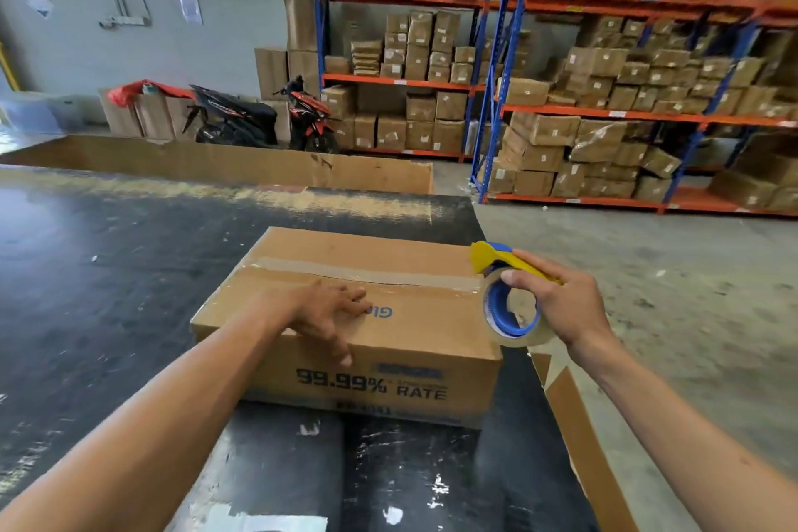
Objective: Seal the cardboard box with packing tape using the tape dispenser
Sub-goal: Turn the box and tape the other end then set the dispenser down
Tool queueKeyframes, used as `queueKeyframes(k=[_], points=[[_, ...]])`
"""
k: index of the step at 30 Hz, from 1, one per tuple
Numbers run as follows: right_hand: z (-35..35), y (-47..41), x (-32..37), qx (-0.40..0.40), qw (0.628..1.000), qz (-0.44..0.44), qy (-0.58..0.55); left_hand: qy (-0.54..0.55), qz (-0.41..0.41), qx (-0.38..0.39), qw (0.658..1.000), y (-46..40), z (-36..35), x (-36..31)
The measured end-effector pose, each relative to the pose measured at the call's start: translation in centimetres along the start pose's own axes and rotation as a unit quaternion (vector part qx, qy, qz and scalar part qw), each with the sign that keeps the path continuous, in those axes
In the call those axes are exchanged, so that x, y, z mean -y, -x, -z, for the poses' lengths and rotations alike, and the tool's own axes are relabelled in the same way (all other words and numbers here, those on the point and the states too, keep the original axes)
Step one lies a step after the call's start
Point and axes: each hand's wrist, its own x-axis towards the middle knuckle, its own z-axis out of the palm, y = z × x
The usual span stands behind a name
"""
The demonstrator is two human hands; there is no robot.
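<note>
A brown cardboard box [414, 341] with blue and black print lies on the black table [129, 272]. A strip of clear tape [367, 272] runs along its top seam from the left edge to the right edge. My left hand [328, 315] presses flat on the box top, thumb over the near side. My right hand [557, 302] grips the yellow and blue tape dispenser [509, 298] with its clear roll on a blue core, at the box's right top edge, where the tape strip ends.
A long cardboard sheet [242, 168] stands along the table's far edge, and another cardboard piece [583, 445] leans at the right edge. Beyond are a parked motorcycle [259, 121], orange and blue racks [604, 108] full of boxes, and bare concrete floor to the right.
</note>
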Motion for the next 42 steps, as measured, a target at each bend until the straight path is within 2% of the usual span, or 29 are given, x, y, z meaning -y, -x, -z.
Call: queueKeyframes(k=[2, 4, 7, 11, 18, 20, 23, 26, 28, 31, 36, 39, 42], points=[[-0.5, -0.2, 0.4, -0.015, 0.999, -0.011, -0.042, 0.017, 0.005, -0.024, 1.000, -0.9, 0.6, -4.3], [-1.0, -0.1, 0.6, -0.034, 0.997, -0.025, -0.063, 0.038, -0.025, -0.072, 0.996, -2.5, -0.1, -9.9], [-1.1, 0.1, 0.7, -0.033, 0.995, -0.032, -0.083, -0.003, -0.053, -0.133, 0.990, -5.2, -2.2, -14.9], [0.0, 0.4, 0.4, -0.043, 0.993, -0.044, -0.103, -0.045, -0.092, -0.186, 0.977, -6.3, -3.1, -14.0], [1.0, 1.4, -0.1, -0.065, 0.989, -0.056, -0.117, 0.045, -0.233, -0.109, 0.965, -3.8, -2.4, -7.9], [1.2, 1.4, 0.0, -0.069, 0.989, -0.063, -0.116, 0.090, -0.193, -0.073, 0.974, -2.9, -1.4, -8.4], [0.9, 1.2, 0.3, -0.076, 0.986, -0.077, -0.126, 0.172, -0.038, -0.093, 0.980, -3.3, -1.1, -12.9], [0.5, 1.0, 0.3, -0.072, 0.984, -0.083, -0.137, 0.119, 0.096, -0.142, 0.978, -4.9, -2.6, -16.7], [0.3, 0.8, 0.1, -0.073, 0.984, -0.084, -0.141, 0.102, 0.097, -0.151, 0.978, -5.4, -3.0, -16.6], [-0.1, 0.6, -0.1, -0.068, 0.983, -0.085, -0.149, 0.099, 0.036, -0.151, 0.983, -4.4, -2.5, -14.4], [-1.5, 0.6, -0.9, -0.062, 0.980, -0.101, -0.162, 0.137, -0.055, -0.080, 0.986, -1.2, -1.8, -8.0], [-2.4, 0.5, -1.0, -0.046, 0.981, -0.106, -0.155, 0.127, -0.060, -0.024, 0.990, 0.1, -1.0, -5.4], [-3.4, 0.3, -0.6, -0.041, 0.981, -0.108, -0.153, 0.119, -0.019, -0.075, 0.990, -0.3, -1.5, -7.5]])
